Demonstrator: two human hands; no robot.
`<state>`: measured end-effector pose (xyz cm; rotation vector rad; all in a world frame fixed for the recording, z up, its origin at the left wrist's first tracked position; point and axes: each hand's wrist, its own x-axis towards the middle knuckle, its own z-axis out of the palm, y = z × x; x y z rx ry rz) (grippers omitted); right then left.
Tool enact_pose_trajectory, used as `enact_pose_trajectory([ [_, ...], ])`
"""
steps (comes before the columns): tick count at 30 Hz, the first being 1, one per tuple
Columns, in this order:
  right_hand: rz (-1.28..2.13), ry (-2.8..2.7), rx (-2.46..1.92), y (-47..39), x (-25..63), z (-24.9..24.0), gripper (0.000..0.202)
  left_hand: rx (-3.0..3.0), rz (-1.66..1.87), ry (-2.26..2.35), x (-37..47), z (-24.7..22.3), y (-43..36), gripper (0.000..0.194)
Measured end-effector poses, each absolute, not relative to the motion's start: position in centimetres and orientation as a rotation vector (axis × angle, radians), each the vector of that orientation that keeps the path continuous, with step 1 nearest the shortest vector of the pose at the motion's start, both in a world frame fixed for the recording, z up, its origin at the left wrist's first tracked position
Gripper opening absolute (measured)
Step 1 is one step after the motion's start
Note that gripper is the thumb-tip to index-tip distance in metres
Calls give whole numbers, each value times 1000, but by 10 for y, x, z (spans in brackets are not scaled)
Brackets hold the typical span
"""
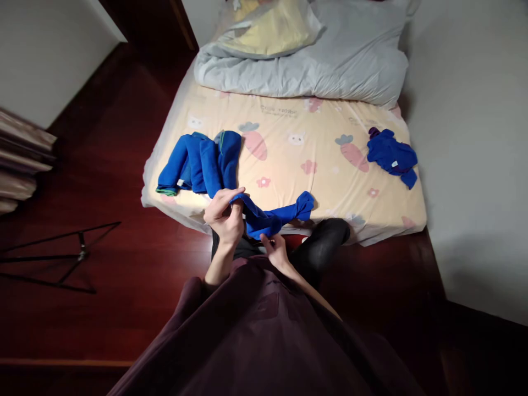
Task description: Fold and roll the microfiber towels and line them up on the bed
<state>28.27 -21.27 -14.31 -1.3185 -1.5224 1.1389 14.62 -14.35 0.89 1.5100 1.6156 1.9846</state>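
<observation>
A length of blue cloth (268,221) hangs between my hands, its far end trailing right over the bed's front edge. My left hand (226,216) is closed on its left end, fingers curled around the fabric. Lower down, my right hand (275,250) pinches the bottom edge of the same cloth. Just beyond my left hand, rolled or folded blue cloths (202,162) with green edging lie side by side on the bed. The kind of cloth in my hands cannot be made out for certain.
The bed (305,159) has a carrot-patterned sheet. A crumpled blue cloth (391,154) with a white tag lies at its right. A grey quilt (301,71) and a yellow pillow (272,33) are at the back. Black tripod legs (81,254) stand on the floor at left.
</observation>
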Motion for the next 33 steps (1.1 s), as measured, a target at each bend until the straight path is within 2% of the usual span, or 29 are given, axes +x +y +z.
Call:
enact_pose_trajectory([
  [4,933,-1276,-1438,-208,305,-130,41,1494,1872,1670,122,-4,-146,25],
  [9,831,-1228,-1393,-211,319,-110,40,1657,1372,1691,99,-7,-150,34],
  [15,877,-1673,-1120,-208,327,-85,25,1858,854,1020,118,-3,-157,46],
  [18,842,-1727,-1008,-207,330,-79,22,1762,752,750,125,-8,-151,38],
  [24,837,-1774,-992,-209,339,-81,23,1779,671,556,122,-8,-142,30],
  [28,869,-1808,-1020,-210,341,-81,24,1846,691,571,123,-1,-141,24],
  [33,785,-1795,-1039,-205,350,-75,16,2016,610,675,110,22,-140,28],
])
